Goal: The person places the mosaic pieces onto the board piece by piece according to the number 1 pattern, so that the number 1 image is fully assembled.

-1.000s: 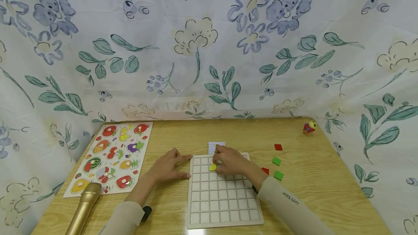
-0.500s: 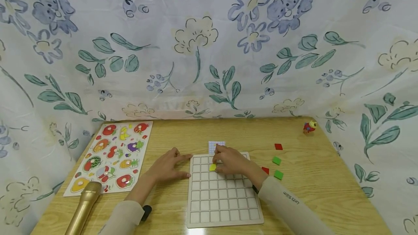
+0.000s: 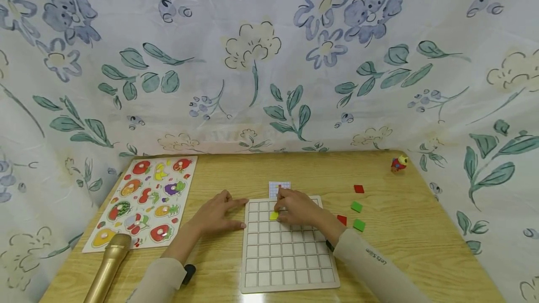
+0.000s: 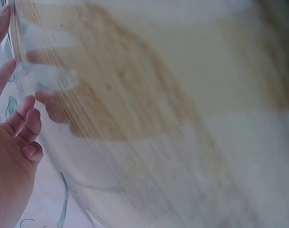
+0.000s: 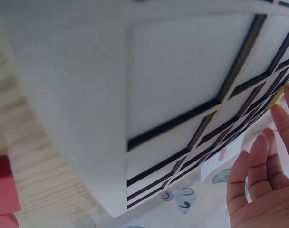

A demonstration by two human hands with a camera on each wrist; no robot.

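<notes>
A pale wooden grid board (image 3: 269, 251) lies on the table in the head view. Near its far edge, my right hand (image 3: 300, 207) pinches a yellow square tile (image 3: 274, 215) at a cell in the upper rows. The right wrist view shows a sliver of the yellow tile (image 5: 276, 99) by the fingertips of the right hand (image 5: 265, 190). Thumb and index finger of my left hand (image 3: 215, 214) touch the board's left edge; its other fingers are loosely bent in the left wrist view. A small printed grid card (image 3: 274, 189) lies just beyond the board, partly behind the right hand.
Right of the board lie red tiles (image 3: 359, 189) and green tiles (image 3: 359, 225). A small toy figure (image 3: 398, 163) stands at the far right. On the left are a fruit picture board (image 3: 145, 200) and a gold microphone (image 3: 108, 265). Floral cloth (image 3: 252, 120) hangs behind the table.
</notes>
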